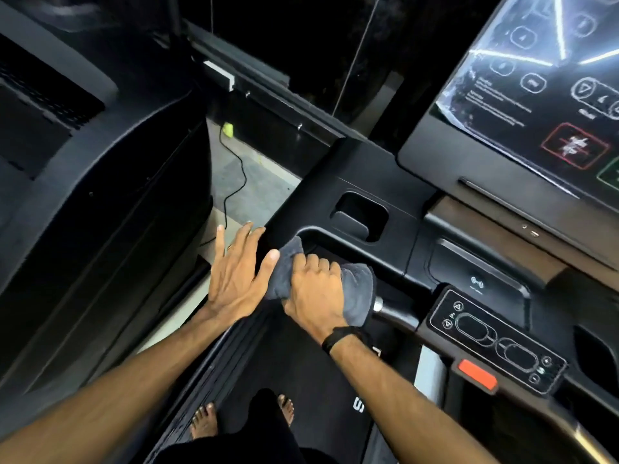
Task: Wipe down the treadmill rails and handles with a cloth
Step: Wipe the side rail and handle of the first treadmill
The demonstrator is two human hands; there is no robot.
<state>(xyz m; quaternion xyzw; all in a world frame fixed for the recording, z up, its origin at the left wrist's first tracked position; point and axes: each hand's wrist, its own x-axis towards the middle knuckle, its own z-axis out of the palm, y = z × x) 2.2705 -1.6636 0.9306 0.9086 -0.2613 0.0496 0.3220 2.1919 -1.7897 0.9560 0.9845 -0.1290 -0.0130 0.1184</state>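
Bare forearms, black wristband (336,336), finger ring (231,247) — barefoot

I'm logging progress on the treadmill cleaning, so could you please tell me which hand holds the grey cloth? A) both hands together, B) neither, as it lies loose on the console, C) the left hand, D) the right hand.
D: the right hand, the one with the black wristband, has its fingers curled round the grey cloth on the handle, while the left hand lies flat and open beside it.

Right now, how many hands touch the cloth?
2: the right hand grips the grey cloth on the handle; the left hand lies open, thumb against its left edge.
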